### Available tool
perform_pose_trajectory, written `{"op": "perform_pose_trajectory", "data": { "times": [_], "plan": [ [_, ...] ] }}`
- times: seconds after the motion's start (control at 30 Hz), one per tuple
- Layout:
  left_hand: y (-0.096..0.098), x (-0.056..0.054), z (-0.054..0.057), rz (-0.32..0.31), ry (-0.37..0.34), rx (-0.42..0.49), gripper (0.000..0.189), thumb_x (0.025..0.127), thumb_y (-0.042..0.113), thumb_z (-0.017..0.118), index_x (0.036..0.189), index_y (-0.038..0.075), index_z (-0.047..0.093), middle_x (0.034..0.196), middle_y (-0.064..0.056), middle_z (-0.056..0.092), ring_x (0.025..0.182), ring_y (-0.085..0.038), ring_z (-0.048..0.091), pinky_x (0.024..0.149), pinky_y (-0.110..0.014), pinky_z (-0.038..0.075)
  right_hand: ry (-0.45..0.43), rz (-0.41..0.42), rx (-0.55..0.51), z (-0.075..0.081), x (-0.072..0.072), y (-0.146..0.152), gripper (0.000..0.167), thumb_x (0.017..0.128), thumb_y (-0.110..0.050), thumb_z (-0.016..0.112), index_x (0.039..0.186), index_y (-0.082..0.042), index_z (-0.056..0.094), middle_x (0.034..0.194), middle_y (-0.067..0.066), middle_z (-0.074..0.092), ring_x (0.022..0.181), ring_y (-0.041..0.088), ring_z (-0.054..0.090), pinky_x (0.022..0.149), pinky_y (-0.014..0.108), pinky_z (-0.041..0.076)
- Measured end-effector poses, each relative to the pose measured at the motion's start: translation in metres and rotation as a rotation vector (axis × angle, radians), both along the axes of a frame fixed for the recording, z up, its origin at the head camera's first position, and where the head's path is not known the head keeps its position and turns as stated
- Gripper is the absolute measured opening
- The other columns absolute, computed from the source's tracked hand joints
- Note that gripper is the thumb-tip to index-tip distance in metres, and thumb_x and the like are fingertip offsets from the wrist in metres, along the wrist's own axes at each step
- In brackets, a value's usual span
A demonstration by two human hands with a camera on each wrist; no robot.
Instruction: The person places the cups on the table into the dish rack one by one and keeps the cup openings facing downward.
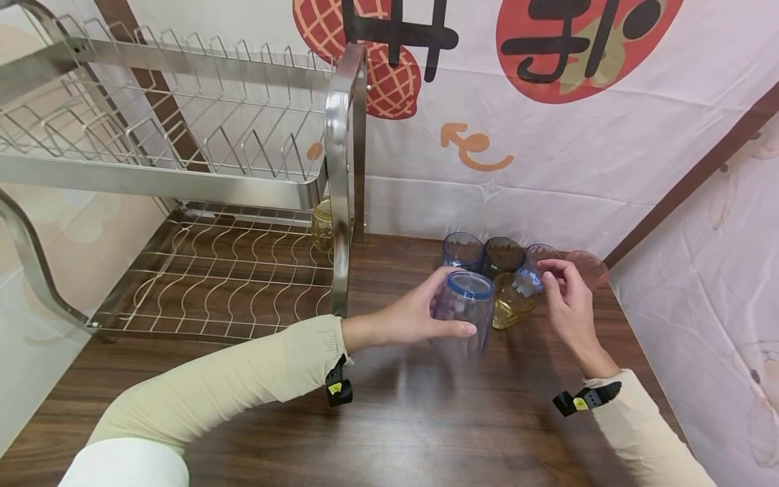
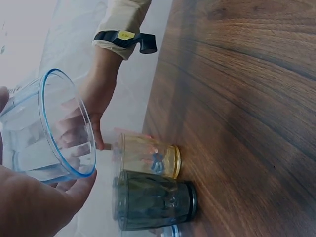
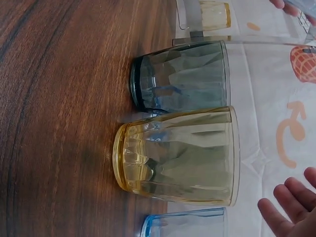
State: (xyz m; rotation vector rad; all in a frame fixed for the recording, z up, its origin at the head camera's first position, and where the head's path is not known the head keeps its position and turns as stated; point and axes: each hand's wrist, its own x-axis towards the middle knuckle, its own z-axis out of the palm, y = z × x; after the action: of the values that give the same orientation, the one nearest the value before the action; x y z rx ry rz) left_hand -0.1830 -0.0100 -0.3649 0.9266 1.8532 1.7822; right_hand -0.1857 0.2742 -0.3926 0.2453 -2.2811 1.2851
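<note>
My left hand [image 1: 420, 314] grips a clear glass with a blue tint [image 1: 465, 311], its blue-ringed base upward and its open rim facing down in the left wrist view. My right hand [image 1: 571, 304] hovers over the right end of a cluster of glasses, fingers loosely bent and holding nothing. Closest in front stands a yellow glass [image 3: 177, 158], upright on the table. Behind it are a dark grey glass [image 3: 185, 76], a blue glass [image 1: 462, 249] on the left, another blue glass [image 1: 541, 254] by my right fingertips, and a reddish glass [image 1: 589, 269] partly behind that hand.
A two-tier metal dish rack [image 1: 243, 193] stands on the left of the wooden table [image 1: 414, 433]. On its lower tier, by the right post, is another yellow glass [image 1: 322, 226]. A printed cloth [image 1: 420, 182] hangs behind the table, with a pale sheet [image 1: 718, 270] along the right.
</note>
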Motion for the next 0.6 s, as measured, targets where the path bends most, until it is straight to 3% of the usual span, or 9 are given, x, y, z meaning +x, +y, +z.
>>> {"op": "perform_pose_trajectory", "data": {
  "times": [0.17,0.37,0.43,0.6],
  "plan": [
    [0.000,0.001,-0.001,-0.008,0.023,0.009,0.078,0.086,-0.003,0.076,0.149,0.007,0.032,0.138,-0.018,0.055,0.122,-0.021,0.058,0.102,-0.033,0.051,-0.121,-0.001,0.025,-0.013,-0.008,0.009,0.026,0.101,0.002,0.055,0.125,0.013,0.055,0.118,0.027,0.063,0.099,0.001,0.056,0.082,0.007,0.043],
    [-0.001,0.002,-0.002,-0.025,0.038,0.019,0.080,0.084,-0.006,0.077,0.148,0.007,0.032,0.138,-0.019,0.055,0.124,-0.021,0.058,0.104,-0.033,0.049,-0.295,0.025,0.103,-0.032,-0.017,0.024,0.034,0.099,-0.003,0.059,0.129,0.011,0.051,0.126,0.030,0.059,0.116,0.035,0.058,0.088,0.008,0.042],
    [-0.002,0.002,-0.003,-0.029,0.044,0.031,0.080,0.083,-0.007,0.078,0.148,0.007,0.033,0.138,-0.018,0.056,0.124,-0.021,0.058,0.104,-0.033,0.049,-0.348,0.023,0.136,-0.032,-0.016,0.025,0.036,0.100,-0.005,0.059,0.131,0.011,0.049,0.129,0.031,0.058,0.120,0.041,0.057,0.091,0.016,0.045],
    [-0.002,0.001,-0.004,-0.057,0.094,0.053,0.083,0.081,-0.007,0.081,0.147,0.007,0.034,0.136,-0.018,0.056,0.124,-0.020,0.057,0.105,-0.035,0.049,-0.460,0.029,0.189,-0.034,-0.017,0.028,0.043,0.102,-0.012,0.058,0.137,0.010,0.046,0.136,0.033,0.054,0.129,0.044,0.051,0.103,0.049,0.044]
  ]
}}
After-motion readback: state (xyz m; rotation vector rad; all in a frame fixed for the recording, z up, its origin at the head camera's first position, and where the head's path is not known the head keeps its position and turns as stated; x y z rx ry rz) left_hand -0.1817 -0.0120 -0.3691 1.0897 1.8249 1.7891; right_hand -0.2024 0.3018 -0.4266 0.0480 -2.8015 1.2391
